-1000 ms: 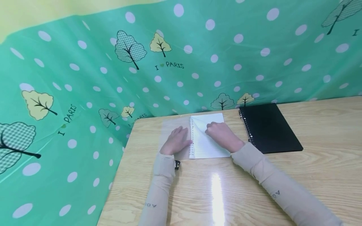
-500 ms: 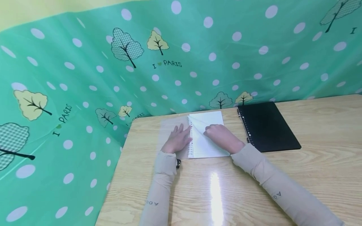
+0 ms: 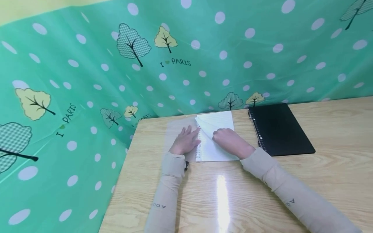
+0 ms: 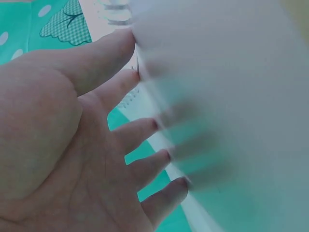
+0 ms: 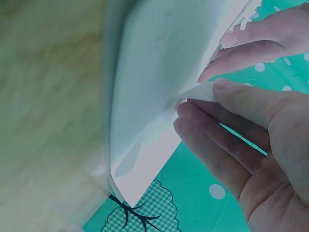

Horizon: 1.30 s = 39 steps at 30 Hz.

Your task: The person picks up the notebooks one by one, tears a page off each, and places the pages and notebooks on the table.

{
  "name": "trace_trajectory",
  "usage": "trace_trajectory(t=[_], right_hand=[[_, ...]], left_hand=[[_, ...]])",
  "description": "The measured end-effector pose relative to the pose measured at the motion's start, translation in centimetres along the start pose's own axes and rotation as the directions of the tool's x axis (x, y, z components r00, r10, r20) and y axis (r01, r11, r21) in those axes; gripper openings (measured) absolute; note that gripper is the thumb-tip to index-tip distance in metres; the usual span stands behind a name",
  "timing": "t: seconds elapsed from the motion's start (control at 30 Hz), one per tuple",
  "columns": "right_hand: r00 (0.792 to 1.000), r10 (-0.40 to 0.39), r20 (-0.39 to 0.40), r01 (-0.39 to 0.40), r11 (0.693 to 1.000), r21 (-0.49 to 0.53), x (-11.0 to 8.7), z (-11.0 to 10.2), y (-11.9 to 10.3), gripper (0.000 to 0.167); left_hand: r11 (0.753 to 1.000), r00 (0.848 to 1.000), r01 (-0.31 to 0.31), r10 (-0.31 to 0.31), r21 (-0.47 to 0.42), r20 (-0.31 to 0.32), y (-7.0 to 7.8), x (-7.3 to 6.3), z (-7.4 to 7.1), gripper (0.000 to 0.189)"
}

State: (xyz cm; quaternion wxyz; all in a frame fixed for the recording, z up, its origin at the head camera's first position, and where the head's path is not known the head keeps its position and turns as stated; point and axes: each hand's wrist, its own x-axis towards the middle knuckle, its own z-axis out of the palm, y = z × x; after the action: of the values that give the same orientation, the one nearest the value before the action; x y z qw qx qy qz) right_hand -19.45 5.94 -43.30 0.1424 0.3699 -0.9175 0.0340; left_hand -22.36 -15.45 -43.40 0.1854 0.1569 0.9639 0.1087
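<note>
A spiral notebook with lined white paper (image 3: 214,153) lies on the table, its translucent cover (image 3: 172,129) folded out to the left. My left hand (image 3: 184,141) rests on that cover with spread fingers, the tips reaching the spiral binding (image 3: 198,152). In the left wrist view, the straight fingers of the left hand (image 4: 91,125) press against the translucent sheet (image 4: 231,96). My right hand (image 3: 231,141) pinches a white page between thumb and fingers. In the right wrist view, the pinched page (image 5: 169,63) bunches at the fingertips, and its top edge slants away from the binding.
A closed black ring-bound notebook (image 3: 281,131) lies to the right of the white one. The wooden table (image 3: 198,200) ends at a green dotted curtain (image 3: 175,81) at the back and left. A dark band shows at the left wrist (image 3: 186,165).
The left fingers have spread and shifted up and right onto the binding. At the binding, the page's upper corner has come further away. My right hand keeps its pinch; the view has shifted slightly.
</note>
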Motion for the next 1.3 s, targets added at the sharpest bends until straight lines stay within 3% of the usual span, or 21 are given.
trace_trajectory(t=[0.27,0.57,0.77,0.9,1.1,1.3], right_hand=[[0.992,-0.125,0.035,0.128,0.989,-0.078,0.1,-0.5,0.3,0.008],[0.963,-0.265,0.051,0.269,0.944,-0.189,0.3,-0.2,0.6,0.008],[0.948,-0.305,0.095,0.319,0.925,-0.207,0.5,-0.1,0.3,0.007],[0.949,-0.305,0.083,0.315,0.93,-0.189,0.2,-0.4,0.2,0.006],[0.973,-0.229,0.033,0.231,0.968,-0.1,0.4,-0.3,0.7,0.007],[0.984,-0.18,0.006,0.18,0.983,-0.043,0.1,0.3,1.3,0.01]], left_hand=[[0.999,0.999,0.025,-0.026,0.043,0.019,0.4,-0.1,-0.2,0.058],[0.997,0.998,0.05,-0.052,0.06,0.035,0.7,-0.1,-0.3,0.059],[0.995,0.997,0.068,-0.071,0.074,0.042,0.7,-0.1,-0.4,0.058],[0.995,0.998,0.056,-0.059,0.08,0.034,0.9,0.0,-0.6,0.057],[0.992,0.997,0.056,-0.061,0.111,0.043,1.1,-0.1,-0.8,0.059],[0.991,0.998,0.056,-0.061,0.121,0.035,1.3,0.1,-0.7,0.062]])
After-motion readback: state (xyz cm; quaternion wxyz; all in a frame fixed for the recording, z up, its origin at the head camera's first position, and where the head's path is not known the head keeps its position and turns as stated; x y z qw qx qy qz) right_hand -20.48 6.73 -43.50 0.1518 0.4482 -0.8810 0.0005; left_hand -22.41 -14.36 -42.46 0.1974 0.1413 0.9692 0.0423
